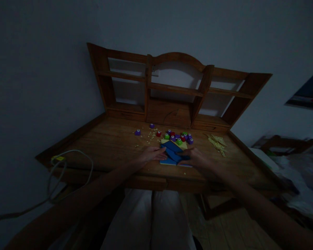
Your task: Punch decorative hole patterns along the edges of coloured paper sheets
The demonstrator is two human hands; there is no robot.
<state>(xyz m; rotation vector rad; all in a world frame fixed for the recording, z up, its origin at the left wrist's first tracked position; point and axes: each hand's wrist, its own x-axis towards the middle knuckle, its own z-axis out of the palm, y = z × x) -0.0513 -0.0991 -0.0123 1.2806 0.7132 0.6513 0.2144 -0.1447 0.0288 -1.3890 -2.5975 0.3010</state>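
A blue sheet (172,151), which looks like folded paper or thin card, lies between my hands near the front of the desk. My left hand (153,153) grips its left edge with fingers closed together. On the right side, my right hand (194,158) has its fingers curled over the same sheet, partly hiding it. Beneath it a lighter blue sheet (168,161) and a yellow sheet (183,144) show at the edges. Right behind stand several small craft punches in purple, green and red, among them a green punch (179,141). The dim light blurs fine detail.
Two purple punches (137,132) and a red punch (159,133) stand left of the cluster, among scattered yellow bits (149,141). Punched yellow strips (217,143) lie at right. A wooden shelf unit (172,89) rises behind; a pale cable (90,163) loops over the left front edge.
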